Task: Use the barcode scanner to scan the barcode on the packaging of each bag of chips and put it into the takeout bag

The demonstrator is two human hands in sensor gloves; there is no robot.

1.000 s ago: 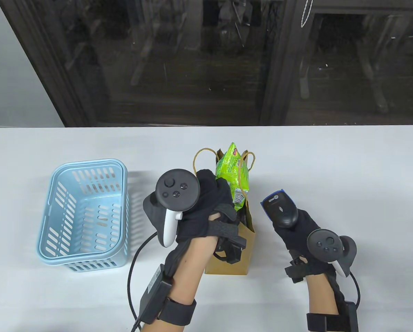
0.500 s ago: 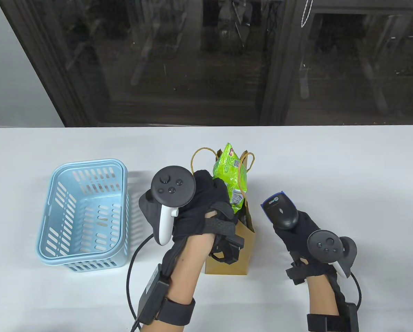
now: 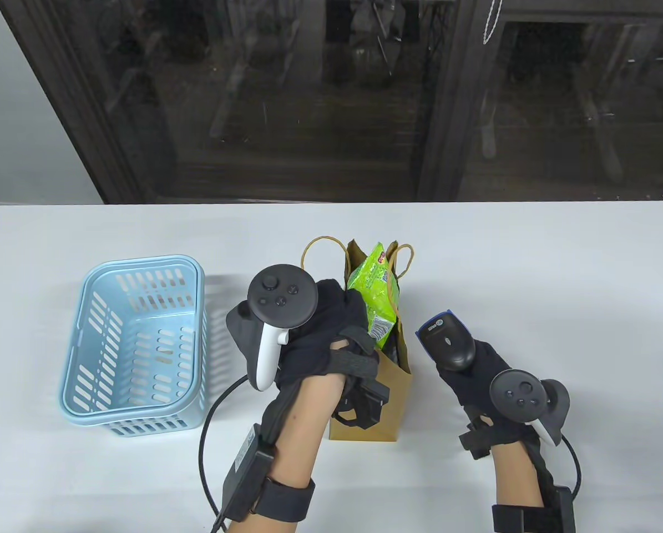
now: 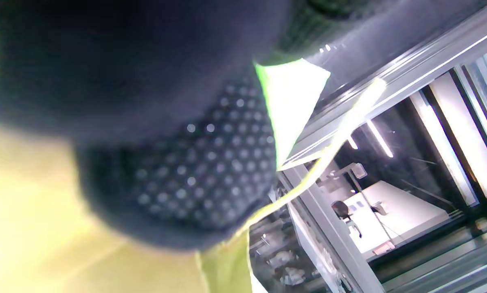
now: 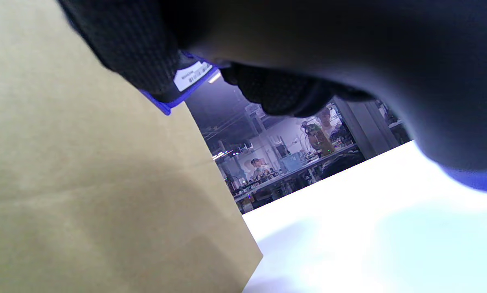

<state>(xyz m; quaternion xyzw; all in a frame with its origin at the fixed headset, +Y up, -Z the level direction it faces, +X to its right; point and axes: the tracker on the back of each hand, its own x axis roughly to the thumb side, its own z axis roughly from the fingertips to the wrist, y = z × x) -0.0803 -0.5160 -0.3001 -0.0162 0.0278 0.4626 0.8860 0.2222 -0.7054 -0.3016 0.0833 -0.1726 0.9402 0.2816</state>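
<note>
Chips in a green bag (image 3: 376,288) stand partly inside the brown paper takeout bag (image 3: 389,388), the top of the packet poking out above the bag's mouth between its two handles. The takeout bag stands upright around the middle of the table (image 3: 531,261), closer to its near edge. The left hand (image 3: 323,333) reaches in from the near edge with its forearm angled toward the bag's mouth; its gloved fingers curl round the lower part of the chips packet and grip it, the tracker riding on the back of the hand. The right hand (image 3: 478,372) sits just right of the takeout bag, apart from it, wrist low near the table, fingers wrapped round the handle of the barcode scanner (image 3: 446,343), whose head points toward the far-left. A light blue plastic basket (image 3: 95,355) stands toward the left edge of the table.
</note>
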